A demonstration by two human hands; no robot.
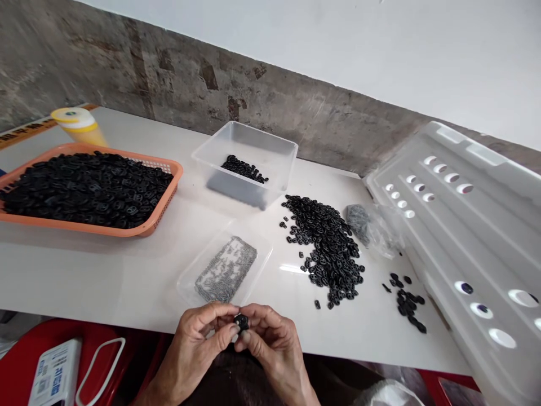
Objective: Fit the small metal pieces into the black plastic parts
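Note:
Between the fingertips of my left hand point(207, 332) and my right hand point(273, 344) is a small black plastic part point(241, 322). Both hands pinch it just in front of the table's near edge, and the fingers cover most of it. Right behind them lies a shallow clear tray point(185, 280) with many small silvery metal pieces point(228, 269) in it. To the right of the tray, a heap of black plastic parts point(323, 242) is spread over the white table.
An orange basket point(176, 180) full of black parts stands left. At the back is a clear plastic box point(274, 152) with some black parts. A plastic bag point(380, 228), a few loose parts point(408, 301) and a leaning white perforated panel point(448, 242) are right; a yellow-lidded cup point(80, 125) is far left.

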